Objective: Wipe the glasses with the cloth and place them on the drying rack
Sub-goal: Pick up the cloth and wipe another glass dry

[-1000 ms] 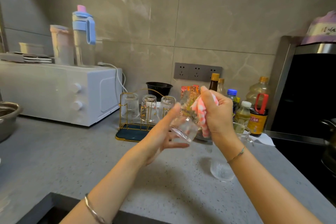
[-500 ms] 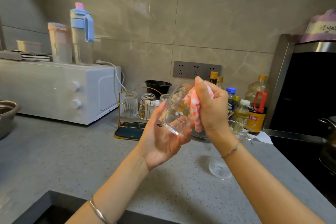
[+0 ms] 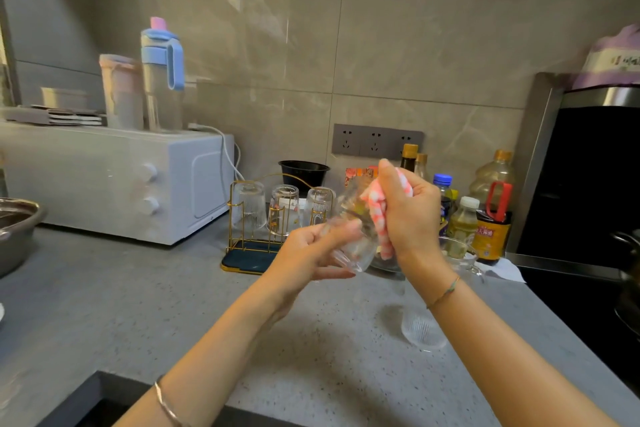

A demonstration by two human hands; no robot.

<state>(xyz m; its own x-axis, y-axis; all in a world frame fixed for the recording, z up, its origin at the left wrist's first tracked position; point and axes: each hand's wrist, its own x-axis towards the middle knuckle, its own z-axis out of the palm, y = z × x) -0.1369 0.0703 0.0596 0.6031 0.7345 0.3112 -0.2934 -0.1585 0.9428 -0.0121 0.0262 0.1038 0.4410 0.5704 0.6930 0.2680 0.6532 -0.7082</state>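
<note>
Head view: three glasses (image 3: pixel 284 210) on rack (image 3: pixel 242 255). Your left hand (image 3: pixel 306 253) fingers pinch fourth glass (image 3: pixel 355 250); right hand (image 3: pixel 414 218) fingers clench cloth (image 3: pixel 379 215) against it. Ribbed glass (image 3: pixel 424 333) on desk (image 3: pixel 173 305) likely pending.

Grey speckled counter (image 3: pixel 138 305) with microwave (image 3: pixel 104 184), gold drying rack (image 3: pixel 242 258), ribbed glass (image 3: pixel 424 329), bottles (image 3: pixel 488 236).

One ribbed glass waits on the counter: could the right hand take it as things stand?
Probably not yet: the right hand grips the cloth, though nothing blocks the ribbed glass below its forearm.
</note>
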